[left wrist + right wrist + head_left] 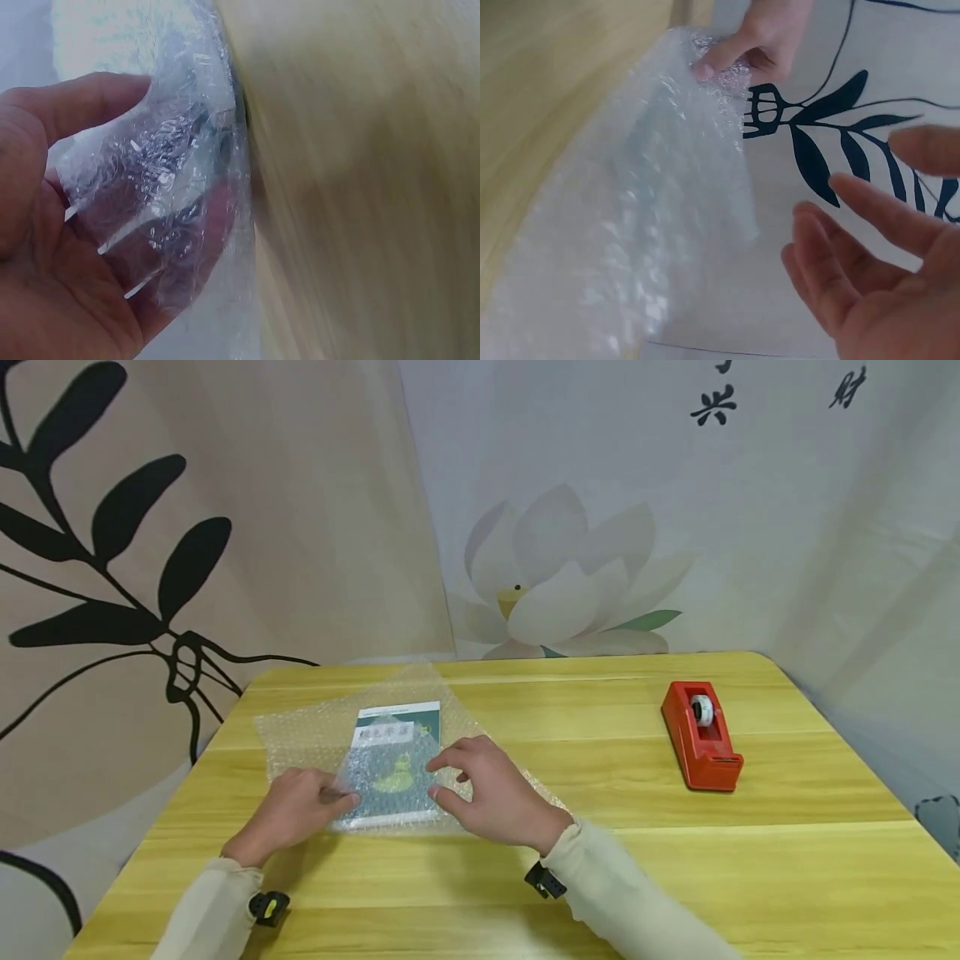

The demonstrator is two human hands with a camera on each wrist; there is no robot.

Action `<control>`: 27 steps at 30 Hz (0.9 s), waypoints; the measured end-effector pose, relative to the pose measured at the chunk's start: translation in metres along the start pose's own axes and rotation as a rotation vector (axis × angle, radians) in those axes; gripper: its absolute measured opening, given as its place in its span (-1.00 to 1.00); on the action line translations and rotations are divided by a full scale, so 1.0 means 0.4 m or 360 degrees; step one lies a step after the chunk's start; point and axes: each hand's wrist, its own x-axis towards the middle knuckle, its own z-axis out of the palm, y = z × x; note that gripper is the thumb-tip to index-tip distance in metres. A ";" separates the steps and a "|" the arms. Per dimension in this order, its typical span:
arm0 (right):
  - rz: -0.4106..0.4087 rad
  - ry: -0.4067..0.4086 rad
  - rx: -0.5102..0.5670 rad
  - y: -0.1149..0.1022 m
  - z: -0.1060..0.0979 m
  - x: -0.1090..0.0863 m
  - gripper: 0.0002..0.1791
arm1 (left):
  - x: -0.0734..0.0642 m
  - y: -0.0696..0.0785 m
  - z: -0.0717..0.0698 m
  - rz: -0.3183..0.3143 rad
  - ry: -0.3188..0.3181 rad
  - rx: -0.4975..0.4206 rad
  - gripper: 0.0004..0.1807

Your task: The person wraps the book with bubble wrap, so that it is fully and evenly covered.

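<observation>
On the wooden table, wrapping looks barely begun to me: one flap of bubble wrap covers most of the book, others lie unfolded, my left hand pinching its edge, my right hand loose, empty.

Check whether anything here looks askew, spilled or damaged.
Nothing looks spilled or damaged. Only the wrap seems slightly odd: it lies askew to the table, a flap partly covering the book. The tape dispenser stands upright.
</observation>
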 end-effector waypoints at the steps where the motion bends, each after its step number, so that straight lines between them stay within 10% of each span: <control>1: -0.0003 -0.0030 -0.0045 -0.002 0.004 -0.002 -0.70 | 0.001 0.000 0.002 0.0002 0.0010 0.0021 -0.78; 17: -0.0102 -0.0790 -0.0490 -0.007 0.061 -0.003 -0.61 | 0.022 0.014 0.009 -0.0064 0.0089 0.0205 -0.76; 27: -0.0169 -0.0768 -0.0585 -0.015 0.075 0.002 -0.59 | 0.028 0.015 0.012 -0.0134 0.0069 0.0224 -0.70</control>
